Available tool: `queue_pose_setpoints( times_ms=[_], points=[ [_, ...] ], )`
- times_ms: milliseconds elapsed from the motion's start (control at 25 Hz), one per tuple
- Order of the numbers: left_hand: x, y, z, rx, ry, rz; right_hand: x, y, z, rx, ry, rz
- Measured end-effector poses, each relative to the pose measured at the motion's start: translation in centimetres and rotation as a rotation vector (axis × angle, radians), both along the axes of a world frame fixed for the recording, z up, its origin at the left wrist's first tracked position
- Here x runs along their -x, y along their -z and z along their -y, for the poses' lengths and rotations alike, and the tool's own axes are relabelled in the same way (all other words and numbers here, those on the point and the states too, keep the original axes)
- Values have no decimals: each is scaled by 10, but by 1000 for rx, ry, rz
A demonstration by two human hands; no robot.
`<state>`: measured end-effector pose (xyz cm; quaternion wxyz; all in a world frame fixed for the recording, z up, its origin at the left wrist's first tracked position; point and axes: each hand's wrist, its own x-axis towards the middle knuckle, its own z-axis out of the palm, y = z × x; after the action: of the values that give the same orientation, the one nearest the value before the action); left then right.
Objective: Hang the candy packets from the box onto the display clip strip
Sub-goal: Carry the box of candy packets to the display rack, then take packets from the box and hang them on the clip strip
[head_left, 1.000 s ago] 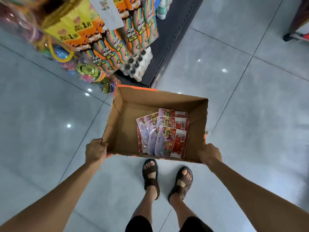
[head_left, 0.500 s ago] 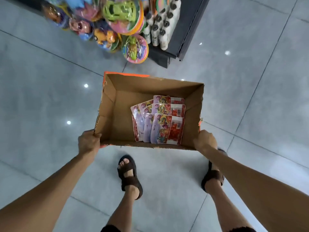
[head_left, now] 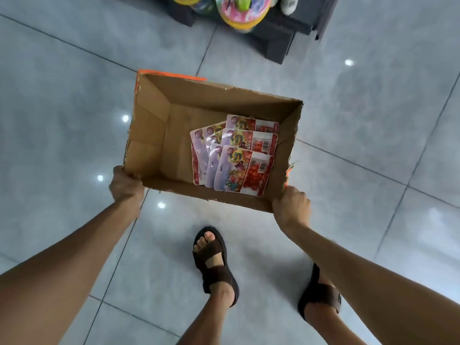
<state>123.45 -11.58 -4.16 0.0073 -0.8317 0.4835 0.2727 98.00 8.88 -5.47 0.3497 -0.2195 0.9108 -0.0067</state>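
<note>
An open brown cardboard box with orange outer edges is held above the grey tiled floor. Several candy packets, purple and red with barcodes, lie overlapping on its bottom toward the right side. My left hand grips the box's near left corner. My right hand grips the near right corner. No display clip strip is in view.
A dark shelf base stands at the top, with colourful round toy packs hanging in front of it. My two feet in brown sandals are on the floor below the box. Glossy grey tiles spread on all sides.
The view has tilted further down and back from the shelf; the hanging goods have slid to the top edge. The box stays held in both hands, and my feet have stepped.
</note>
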Motion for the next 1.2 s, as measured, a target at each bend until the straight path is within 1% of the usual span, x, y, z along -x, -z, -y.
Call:
queue_pose_setpoints(
  times_ms=[80, 240, 320, 400, 440, 480, 600, 640, 680, 760, 800, 840, 920, 1040, 1200],
  points=[
    [7, -2, -4, -24, -23, 16, 4, 2, 1, -45, -17, 47],
    [20, -22, -13, -100, 25, 88, 14, -11, 8, -146, -12, 225],
    [33, -35, -14, -112, 88, 136, 17, -25, 15, -104, 15, 213],
    [50, -48, -15, -122, 179, 198, 21, -42, 22, 0, 41, 152],
    [60, -55, -16, -136, 237, 201, 23, -51, 26, 58, 36, 122],
    [70, -62, -16, -163, 295, 159, 25, -61, 30, 113, 17, 84],
    [102, -78, -16, -303, 463, -171, 29, -75, 45, 284, -62, -65],
    [110, -80, -15, -332, 504, -270, 30, -75, 51, 312, -96, -24],
    [117, -82, -14, -344, 524, -344, 30, -72, 59, 309, -146, 88],
    [126, -73, -11, -346, 563, -403, 29, -51, 78, 193, -319, 362],
    [126, -64, -9, -345, 583, -406, 28, -34, 88, 144, -405, 419],
    [124, -53, -7, -347, 592, -404, 27, -15, 99, 116, -467, 400],
    [117, -30, -2, -345, 592, -403, 24, 23, 121, 109, -523, 284],
    [101, 5, 3, -347, 596, -387, 21, 72, 141, 105, -556, 254],
    [92, 31, 3, -359, 584, -389, 12, 105, 144, 111, -686, 126]
  ],
)
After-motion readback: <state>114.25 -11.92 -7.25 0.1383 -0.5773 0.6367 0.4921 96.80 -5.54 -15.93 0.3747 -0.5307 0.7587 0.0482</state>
